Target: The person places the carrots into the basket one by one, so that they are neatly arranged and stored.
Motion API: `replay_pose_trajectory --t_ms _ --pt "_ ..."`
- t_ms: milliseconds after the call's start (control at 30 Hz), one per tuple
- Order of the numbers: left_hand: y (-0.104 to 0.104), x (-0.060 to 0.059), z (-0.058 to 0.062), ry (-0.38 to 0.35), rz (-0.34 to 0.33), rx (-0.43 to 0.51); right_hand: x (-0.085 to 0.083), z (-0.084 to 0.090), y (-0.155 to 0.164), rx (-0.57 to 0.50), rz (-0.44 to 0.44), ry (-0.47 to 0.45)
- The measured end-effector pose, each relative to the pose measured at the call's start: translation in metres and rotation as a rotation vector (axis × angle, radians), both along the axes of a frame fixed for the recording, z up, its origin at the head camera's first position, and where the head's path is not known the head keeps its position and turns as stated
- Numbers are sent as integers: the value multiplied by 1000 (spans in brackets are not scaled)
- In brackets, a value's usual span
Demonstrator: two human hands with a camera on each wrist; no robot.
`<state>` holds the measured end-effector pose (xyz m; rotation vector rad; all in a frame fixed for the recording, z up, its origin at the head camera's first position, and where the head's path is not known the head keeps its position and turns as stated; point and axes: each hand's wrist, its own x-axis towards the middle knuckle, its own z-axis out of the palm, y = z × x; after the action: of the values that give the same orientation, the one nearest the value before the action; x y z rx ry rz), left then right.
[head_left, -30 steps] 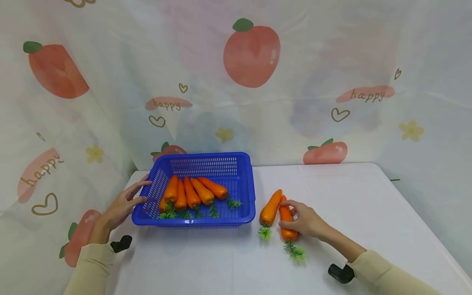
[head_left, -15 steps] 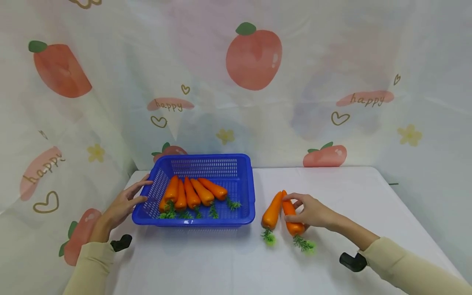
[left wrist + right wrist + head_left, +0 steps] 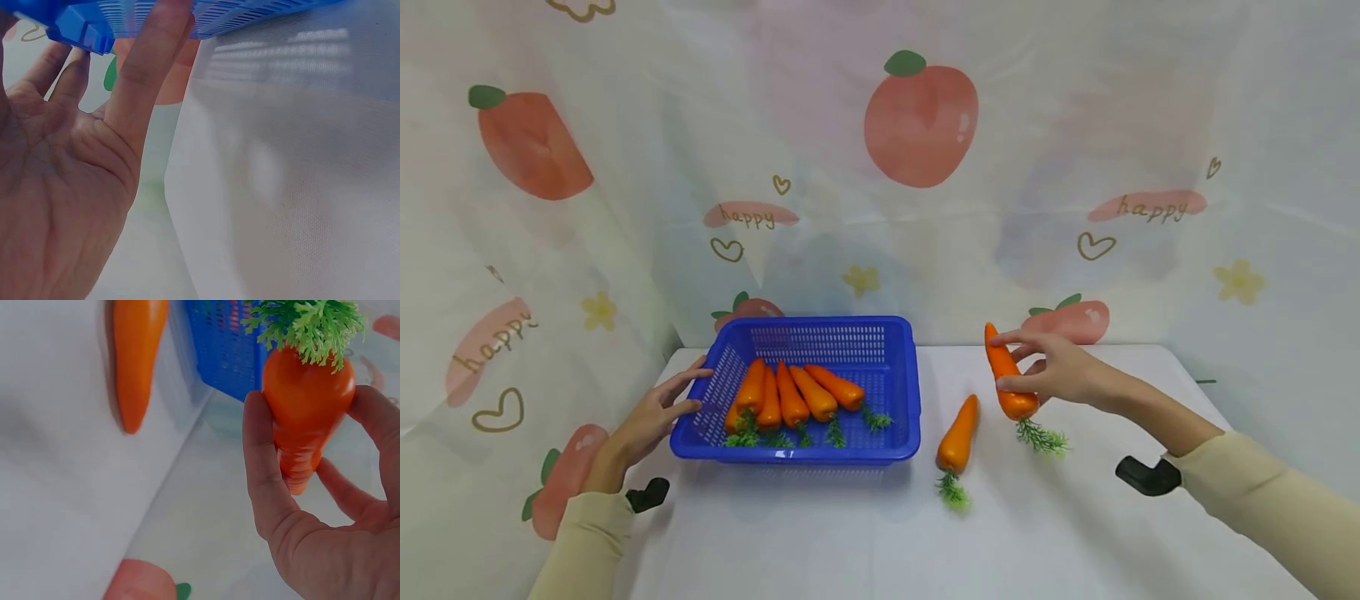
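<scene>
Raised off the table, a carrot (image 3: 1003,367) with green leaves is pinched between the thumb and fingers of my right hand (image 3: 1063,371). Its tip points up and away, and the right wrist view shows the thick end of the carrot (image 3: 306,394) close up. A second carrot (image 3: 958,437) lies on the table between that hand and the blue basket (image 3: 891,454). My left hand (image 3: 643,421) touches the basket's left side with extended fingers and thumb; in the left wrist view the thumb (image 3: 147,75) lies against the blue plastic.
Several carrots (image 3: 812,392) lie side by side inside the basket, leaves toward the near side. A white-covered table (image 3: 820,533) carries everything. Behind and to the left hangs a printed cloth (image 3: 820,100) with fruit pictures. Each wrist bears a black device (image 3: 1150,477).
My right hand has lifted its carrot off the table, moving up and slightly right. The other loose carrot has shifted a little to the right. My left hand stays at the basket.
</scene>
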<state>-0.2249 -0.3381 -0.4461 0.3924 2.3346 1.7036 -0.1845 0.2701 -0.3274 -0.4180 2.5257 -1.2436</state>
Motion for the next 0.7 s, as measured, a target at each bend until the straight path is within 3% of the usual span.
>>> replay_pose_trajectory --t_ms 267,700 --pt "0 -1 -1 3 -2 -1 -9 19 2 38 -6 73" --pt "0 -1 0 -1 -4 -5 -38 22 -35 14 84 -14"
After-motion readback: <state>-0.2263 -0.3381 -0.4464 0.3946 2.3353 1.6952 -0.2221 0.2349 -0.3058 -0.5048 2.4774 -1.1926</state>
